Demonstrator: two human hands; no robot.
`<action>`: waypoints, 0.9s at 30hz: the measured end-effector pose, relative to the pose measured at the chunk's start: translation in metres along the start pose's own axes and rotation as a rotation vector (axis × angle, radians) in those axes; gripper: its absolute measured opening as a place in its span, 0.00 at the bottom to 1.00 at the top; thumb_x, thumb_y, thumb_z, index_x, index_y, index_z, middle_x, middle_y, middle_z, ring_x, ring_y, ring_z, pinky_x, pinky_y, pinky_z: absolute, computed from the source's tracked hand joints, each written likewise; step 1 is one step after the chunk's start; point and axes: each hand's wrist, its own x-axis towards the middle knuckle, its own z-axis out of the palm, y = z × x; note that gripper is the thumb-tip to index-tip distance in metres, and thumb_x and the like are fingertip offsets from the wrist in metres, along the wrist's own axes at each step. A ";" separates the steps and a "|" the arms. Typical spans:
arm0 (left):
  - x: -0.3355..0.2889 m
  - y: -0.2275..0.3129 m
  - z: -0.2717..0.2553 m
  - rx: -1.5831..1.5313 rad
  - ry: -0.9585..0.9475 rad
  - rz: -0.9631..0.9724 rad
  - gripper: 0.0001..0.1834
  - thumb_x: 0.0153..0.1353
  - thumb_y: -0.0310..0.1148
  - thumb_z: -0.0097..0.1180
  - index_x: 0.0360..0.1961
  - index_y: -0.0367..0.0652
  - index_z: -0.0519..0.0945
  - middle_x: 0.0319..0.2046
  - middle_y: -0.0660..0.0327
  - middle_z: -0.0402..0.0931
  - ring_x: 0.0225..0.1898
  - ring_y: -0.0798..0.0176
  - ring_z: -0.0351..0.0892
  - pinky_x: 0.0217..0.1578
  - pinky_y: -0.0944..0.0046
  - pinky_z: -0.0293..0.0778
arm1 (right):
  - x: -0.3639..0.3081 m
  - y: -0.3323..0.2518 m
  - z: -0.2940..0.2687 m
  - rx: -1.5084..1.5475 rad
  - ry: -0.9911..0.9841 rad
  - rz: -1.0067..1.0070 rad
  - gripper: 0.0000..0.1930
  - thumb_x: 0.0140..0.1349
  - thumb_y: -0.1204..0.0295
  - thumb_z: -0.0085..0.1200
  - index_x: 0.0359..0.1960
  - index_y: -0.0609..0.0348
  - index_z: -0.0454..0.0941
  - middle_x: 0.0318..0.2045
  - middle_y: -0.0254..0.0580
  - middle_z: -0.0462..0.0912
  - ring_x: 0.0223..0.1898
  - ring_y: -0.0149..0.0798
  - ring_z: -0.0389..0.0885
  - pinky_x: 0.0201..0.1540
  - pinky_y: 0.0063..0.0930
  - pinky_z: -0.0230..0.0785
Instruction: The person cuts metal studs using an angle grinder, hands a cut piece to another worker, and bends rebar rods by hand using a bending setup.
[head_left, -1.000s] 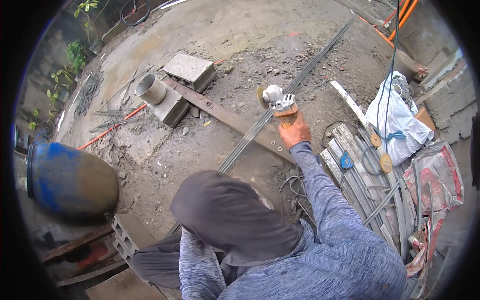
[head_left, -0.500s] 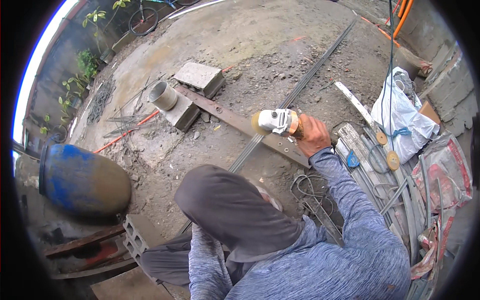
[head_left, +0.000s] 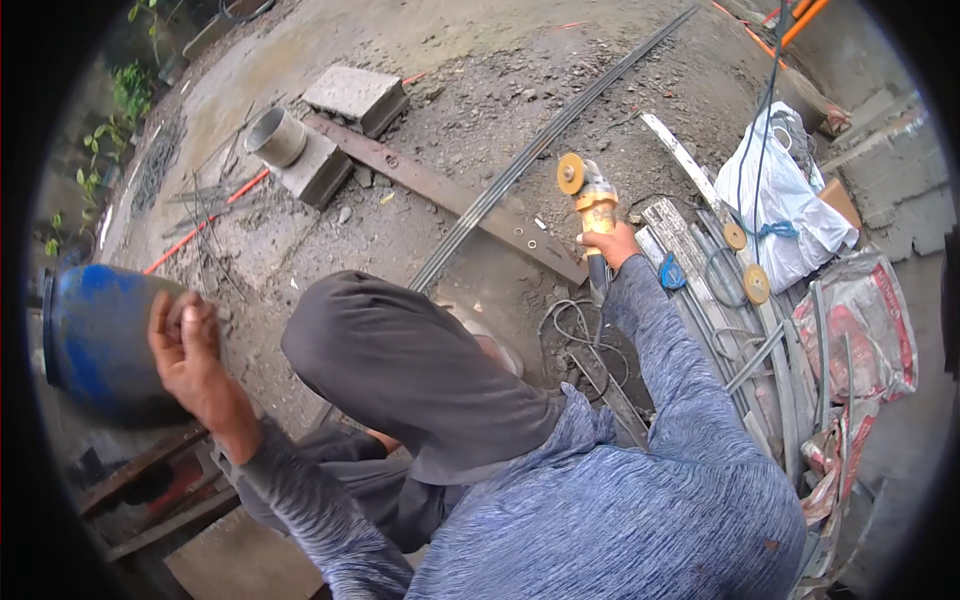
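Note:
My right hand [head_left: 612,243] is wrapped round the handle of a yellow angle grinder [head_left: 597,215]. The grinder's tan disc [head_left: 571,174] points away from me, held above the ground and apart from the bars. A bundle of thin steel bars [head_left: 545,137] lies to its left, crossing over a brown beam [head_left: 420,182]. My left hand [head_left: 205,375] is raised in front of the blue drum [head_left: 105,335], its fingers loosely bent and apart, with nothing seen in them. It is slightly blurred.
A metal can [head_left: 277,138] sits on a concrete block [head_left: 312,178], near another block [head_left: 352,95]. To my right are metal strips [head_left: 690,250], a blue tape measure [head_left: 672,271], spare discs [head_left: 756,284] and a white sack [head_left: 775,195]. The grinder's cord [head_left: 600,335] coils near my foot.
The grinder has been lifted off the steel bars and turned upright, to the right. My left hand has come up into view at the left. The whole view has shifted.

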 end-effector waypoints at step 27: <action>-0.078 0.119 0.091 -0.085 -0.812 -0.139 0.19 0.70 0.32 0.51 0.57 0.30 0.72 0.31 0.58 0.77 0.32 0.66 0.77 0.37 0.70 0.71 | 0.128 0.162 0.053 0.310 0.468 0.389 0.29 0.46 0.60 0.70 0.44 0.71 0.79 0.37 0.56 0.84 0.37 0.52 0.84 0.44 0.40 0.78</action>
